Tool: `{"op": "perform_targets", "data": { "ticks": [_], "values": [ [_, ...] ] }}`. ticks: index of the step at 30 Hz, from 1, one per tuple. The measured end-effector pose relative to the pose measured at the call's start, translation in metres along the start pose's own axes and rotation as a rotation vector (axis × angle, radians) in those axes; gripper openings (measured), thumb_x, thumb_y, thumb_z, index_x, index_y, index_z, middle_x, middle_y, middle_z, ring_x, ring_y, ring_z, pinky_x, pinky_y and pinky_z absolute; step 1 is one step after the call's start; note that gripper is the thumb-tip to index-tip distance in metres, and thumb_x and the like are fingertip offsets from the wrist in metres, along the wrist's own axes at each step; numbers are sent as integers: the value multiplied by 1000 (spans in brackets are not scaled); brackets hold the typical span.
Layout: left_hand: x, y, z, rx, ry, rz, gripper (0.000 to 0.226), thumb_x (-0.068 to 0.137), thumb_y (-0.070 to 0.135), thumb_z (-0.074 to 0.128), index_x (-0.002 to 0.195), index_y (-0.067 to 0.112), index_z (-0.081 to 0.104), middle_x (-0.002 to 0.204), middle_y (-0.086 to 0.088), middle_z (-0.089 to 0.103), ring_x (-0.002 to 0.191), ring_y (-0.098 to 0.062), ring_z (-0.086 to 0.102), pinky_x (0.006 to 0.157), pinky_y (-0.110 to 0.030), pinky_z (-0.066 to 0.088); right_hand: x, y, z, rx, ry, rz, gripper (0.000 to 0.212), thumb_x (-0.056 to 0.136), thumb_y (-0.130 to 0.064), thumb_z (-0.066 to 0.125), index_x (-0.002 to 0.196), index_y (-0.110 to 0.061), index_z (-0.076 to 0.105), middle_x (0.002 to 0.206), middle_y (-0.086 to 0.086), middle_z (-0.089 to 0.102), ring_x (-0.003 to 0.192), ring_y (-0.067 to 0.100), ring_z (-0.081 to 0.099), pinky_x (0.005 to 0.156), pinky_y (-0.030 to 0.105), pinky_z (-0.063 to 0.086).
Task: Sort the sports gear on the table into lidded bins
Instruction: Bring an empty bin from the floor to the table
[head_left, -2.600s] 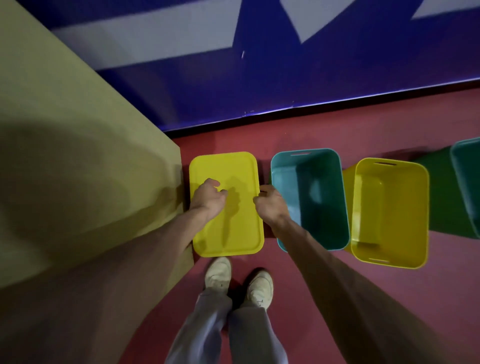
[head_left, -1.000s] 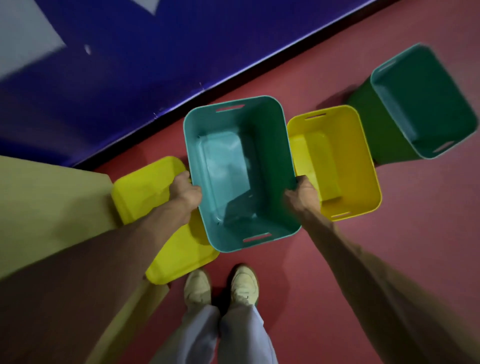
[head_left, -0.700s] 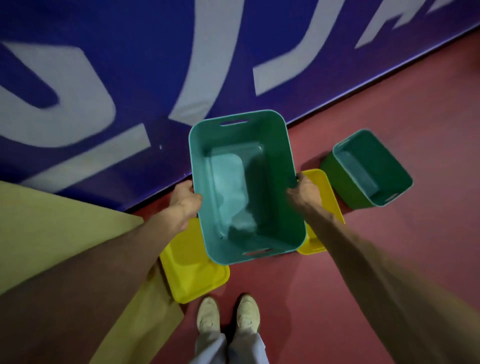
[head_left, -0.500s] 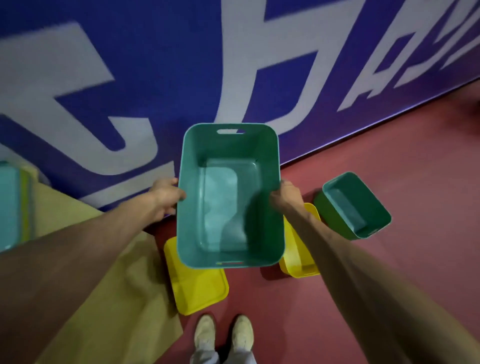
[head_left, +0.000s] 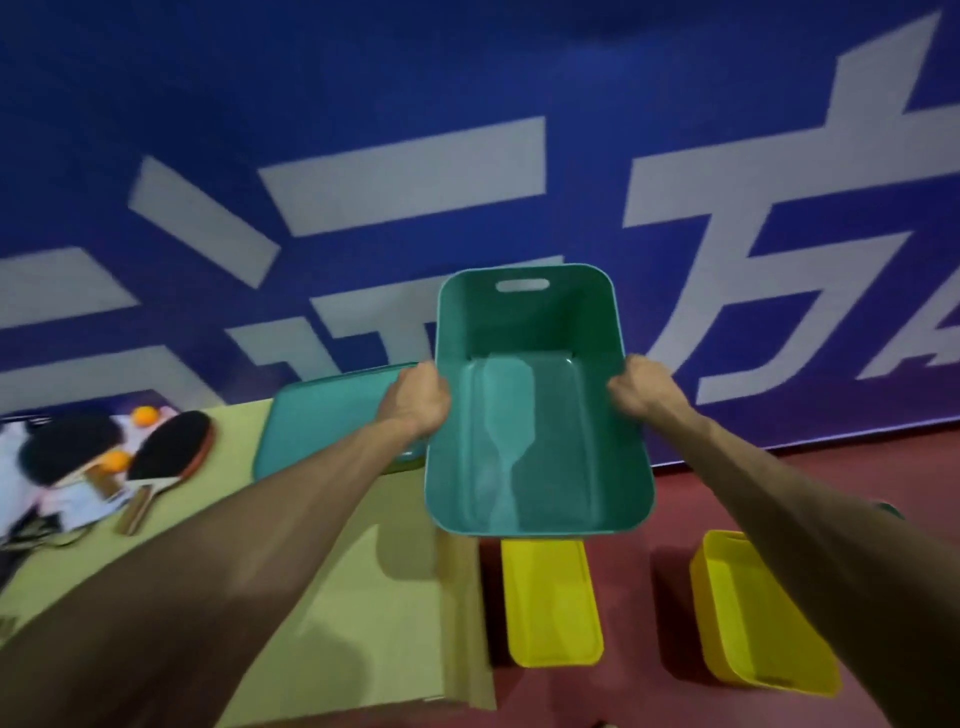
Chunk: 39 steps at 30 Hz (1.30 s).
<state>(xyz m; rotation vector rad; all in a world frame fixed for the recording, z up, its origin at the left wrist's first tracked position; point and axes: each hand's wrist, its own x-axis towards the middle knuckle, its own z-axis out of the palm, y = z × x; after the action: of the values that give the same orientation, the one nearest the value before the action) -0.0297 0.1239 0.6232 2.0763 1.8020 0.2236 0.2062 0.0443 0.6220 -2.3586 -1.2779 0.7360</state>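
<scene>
An empty teal bin (head_left: 535, 415) is held up in the air beside the table's right end. My left hand (head_left: 418, 400) grips its left rim and my right hand (head_left: 641, 389) grips its right rim. A teal lid (head_left: 322, 421) lies flat on the yellow-green table (head_left: 332, 597), just left of the bin. At the table's far left lie two table tennis paddles (head_left: 171, 447) with black and red rubber, two orange balls (head_left: 143, 415) and some white cloth (head_left: 15, 483).
On the red floor to the right of the table sit a bin with a yellow lid (head_left: 553, 603) and an open yellow bin (head_left: 753, 618). A blue wall banner (head_left: 467, 156) with white characters stands behind.
Both hands went from the yellow lid to the teal bin's rims and lifted it off the floor to table height. The view swung up, bringing the table's gear into sight.
</scene>
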Motion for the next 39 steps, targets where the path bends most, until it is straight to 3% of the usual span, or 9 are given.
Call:
{"op": "perform_targets", "data": {
  "ticks": [4,11,15,18,21,28,32,36,39],
  "values": [
    [-51,-78,-44,89,55,49,25,96,16,35,102,2,55,109,-23,62,98,-39,60,78,-40,46,-74,-65,41,-105,-51,-62,13,92,-6,38,97,1,48,96,18,54,72,27,56,59,29,42],
    [-143,-222,-79,117,51,-7,31,99,23,32,103,1,54,112,-25,61,97,-39,59,75,-39,44,-189,-127,143,-110,-180,-109,37,94,-17,43,125,5,42,127,27,53,112,41,56,89,41,47],
    [-172,-271,-74,25,11,-91,32,101,27,34,108,4,55,113,-21,62,99,-38,59,78,-39,45,-227,-142,180,-129,-249,-89,41,96,-16,41,130,4,32,131,29,50,117,42,53,88,41,45],
    [-180,-282,-62,-75,35,-129,30,102,29,36,113,7,54,111,-17,64,97,-37,60,75,-37,46,-229,-136,189,-56,-252,-40,39,96,-12,42,130,3,30,127,28,52,112,42,55,81,42,48],
    [-183,-278,-48,-136,68,-167,30,103,25,35,122,9,51,112,-14,63,98,-35,60,74,-36,44,-221,-131,199,76,-277,-3,44,91,-11,48,130,0,30,127,27,53,113,38,55,87,38,45],
    [-175,-277,-35,-542,58,-414,34,99,18,43,132,11,48,128,-14,59,110,-31,58,91,-39,50,-208,-114,206,148,-271,-76,55,92,-9,54,140,-7,27,126,23,58,112,37,57,79,30,43],
    [-198,-282,-34,-733,-37,-373,43,98,11,45,140,18,42,138,0,48,122,-24,51,98,-41,48,-195,-112,207,157,-247,-120,56,92,-8,55,141,-10,27,123,23,59,110,38,59,74,26,38],
    [-210,-279,-17,-731,-48,-237,50,102,8,35,149,24,28,147,3,40,134,-19,41,109,-32,37,-194,-113,217,136,-211,-193,70,89,-4,53,147,-22,18,113,22,63,99,39,62,76,35,47],
    [-204,-267,-12,-584,45,-205,56,101,2,27,151,27,21,139,7,45,124,-15,46,98,-20,35,-191,-109,228,170,-151,-227,84,87,-3,51,148,-38,7,107,17,66,91,36,65,79,43,55]
  ]
}}
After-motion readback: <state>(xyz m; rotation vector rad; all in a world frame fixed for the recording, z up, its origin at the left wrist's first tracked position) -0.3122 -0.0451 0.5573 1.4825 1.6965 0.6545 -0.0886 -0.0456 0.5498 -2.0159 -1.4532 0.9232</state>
